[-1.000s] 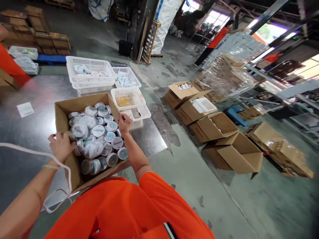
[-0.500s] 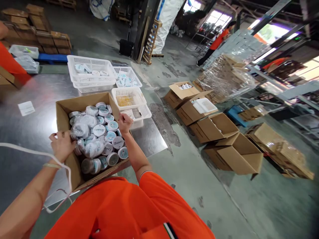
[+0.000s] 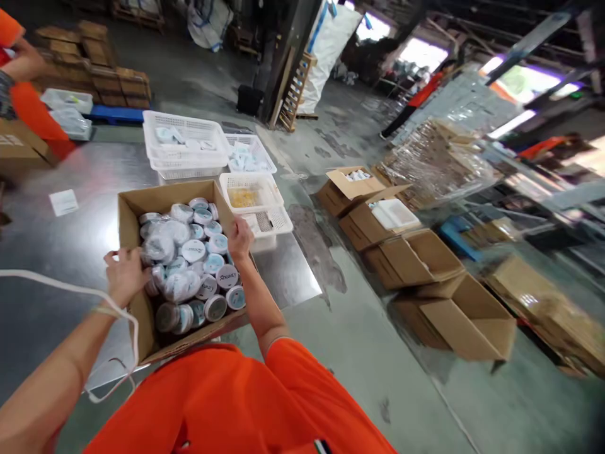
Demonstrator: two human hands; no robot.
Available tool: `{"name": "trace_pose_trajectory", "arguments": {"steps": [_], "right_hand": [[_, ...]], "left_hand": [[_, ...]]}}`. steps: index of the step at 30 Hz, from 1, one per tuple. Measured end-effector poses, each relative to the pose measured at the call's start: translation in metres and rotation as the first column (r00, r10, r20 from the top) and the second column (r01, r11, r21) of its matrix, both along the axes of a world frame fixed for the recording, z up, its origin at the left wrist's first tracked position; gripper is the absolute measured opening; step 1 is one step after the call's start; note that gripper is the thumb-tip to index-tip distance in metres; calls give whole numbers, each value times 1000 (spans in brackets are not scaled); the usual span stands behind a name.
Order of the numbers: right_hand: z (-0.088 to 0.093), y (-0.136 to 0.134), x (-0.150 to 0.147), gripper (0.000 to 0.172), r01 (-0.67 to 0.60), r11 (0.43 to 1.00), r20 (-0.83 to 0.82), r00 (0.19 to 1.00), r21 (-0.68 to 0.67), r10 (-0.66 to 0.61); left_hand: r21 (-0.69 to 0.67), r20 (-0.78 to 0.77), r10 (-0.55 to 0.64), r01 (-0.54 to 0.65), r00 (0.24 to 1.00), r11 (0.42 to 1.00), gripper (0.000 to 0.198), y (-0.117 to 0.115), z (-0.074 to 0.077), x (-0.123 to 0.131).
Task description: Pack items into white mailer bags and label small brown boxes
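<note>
An uncovered cardboard box (image 3: 155, 197) stands at the near edge of a metal table, against my orange shirt. Inside lie many round jars (image 3: 193, 251) with white and pale blue lids, some bundled in clear plastic wrap. My left hand (image 3: 126, 276) grips the box's left wall, its fingers bent over the rim. On the opposite side, my right hand (image 3: 240, 238) pinches the top of the right wall. A white cable (image 3: 70, 281) crosses in front of my left forearm.
White plastic baskets (image 3: 186, 161) with jars and small parts stand at the table's back. A white label (image 3: 63, 202) lies on the metal table (image 3: 89, 236). Several cardboard boxes (image 3: 454, 315) line the floor to the right. A co-worker's orange sleeve (image 3: 35, 113) shows at left.
The view has shifted, so the box and table sit slightly further right and lower. Both hands keep their hold on the box walls. The co-worker's arm at left shows more.
</note>
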State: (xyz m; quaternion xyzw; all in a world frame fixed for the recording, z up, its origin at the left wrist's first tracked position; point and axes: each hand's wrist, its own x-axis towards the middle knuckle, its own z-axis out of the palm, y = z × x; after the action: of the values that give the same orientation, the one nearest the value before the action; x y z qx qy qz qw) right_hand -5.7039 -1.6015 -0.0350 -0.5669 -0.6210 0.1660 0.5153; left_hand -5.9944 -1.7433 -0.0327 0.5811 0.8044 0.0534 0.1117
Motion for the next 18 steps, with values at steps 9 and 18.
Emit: {"name": "trace_pose_trajectory", "arguments": {"steps": [9,18], "right_hand": [[-8,7,7,38,-17,998,129,992,56,10],[-10,-2,7,44,-141,989,351,929,52,114]], "left_hand": [[34,-26,63,-62,998,997,58,7,-6,23],[63,-19,60,-59,998,996,63,9,-22,24]]}}
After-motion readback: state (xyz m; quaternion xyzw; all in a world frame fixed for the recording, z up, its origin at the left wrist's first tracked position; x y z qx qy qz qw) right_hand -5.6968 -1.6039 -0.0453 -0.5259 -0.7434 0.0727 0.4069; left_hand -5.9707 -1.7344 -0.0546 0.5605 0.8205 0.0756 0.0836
